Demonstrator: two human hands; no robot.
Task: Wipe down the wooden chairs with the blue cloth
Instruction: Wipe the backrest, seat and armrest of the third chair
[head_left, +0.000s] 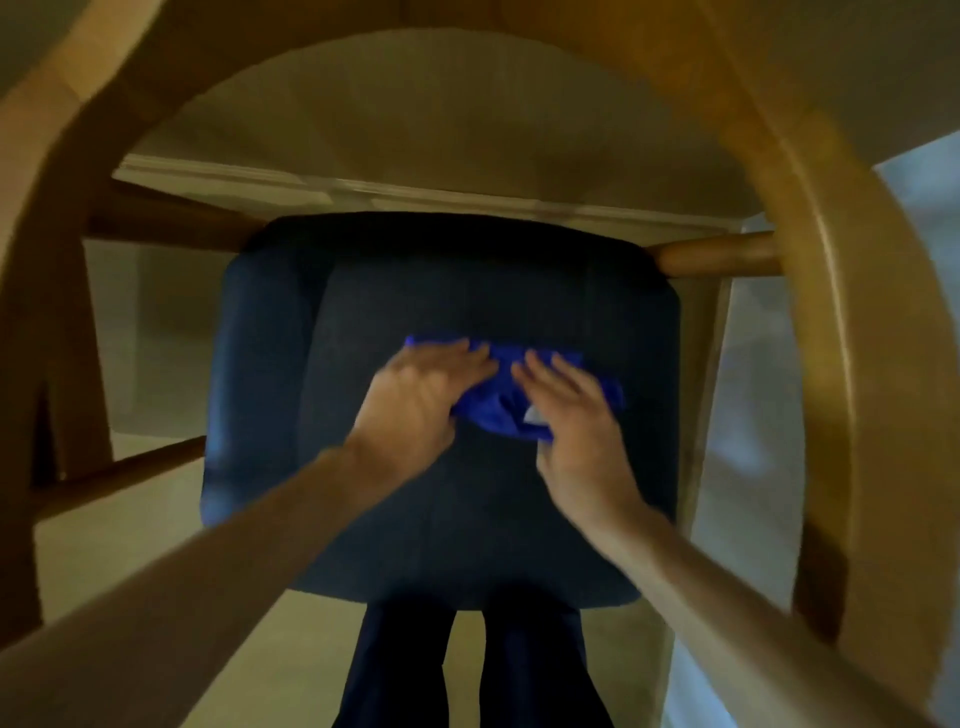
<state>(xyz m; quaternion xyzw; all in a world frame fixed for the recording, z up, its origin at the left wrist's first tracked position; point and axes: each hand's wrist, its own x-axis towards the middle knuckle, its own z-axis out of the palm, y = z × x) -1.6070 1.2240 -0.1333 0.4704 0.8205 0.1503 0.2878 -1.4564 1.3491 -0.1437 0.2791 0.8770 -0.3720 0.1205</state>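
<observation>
A: What is the biggest thing in view?

B: A wooden chair (810, 171), seen from straight above. Its curved wooden back arches over the top and down both sides, framing a dark blue padded seat (395, 280) in the middle.

A: Where is the cloth?

B: The blue cloth (496, 410) lies bunched on the seat, just right of the seat's centre.

A: And the hands?

B: Both reach onto the seat from its near edge. The left hand (421, 395) rests flat on the cloth's left part, fingers (467, 356) straight and close together. The right hand (571, 415) lies over the cloth's right part, fingers loosely spread and pressing down; a small pale tag (535, 414) shows on the cloth beside its thumb.

A: Anything under the seat?

B: Past the seat's near edge, two legs in dark trousers (400, 670) stand on a pale floor (291, 649)
</observation>
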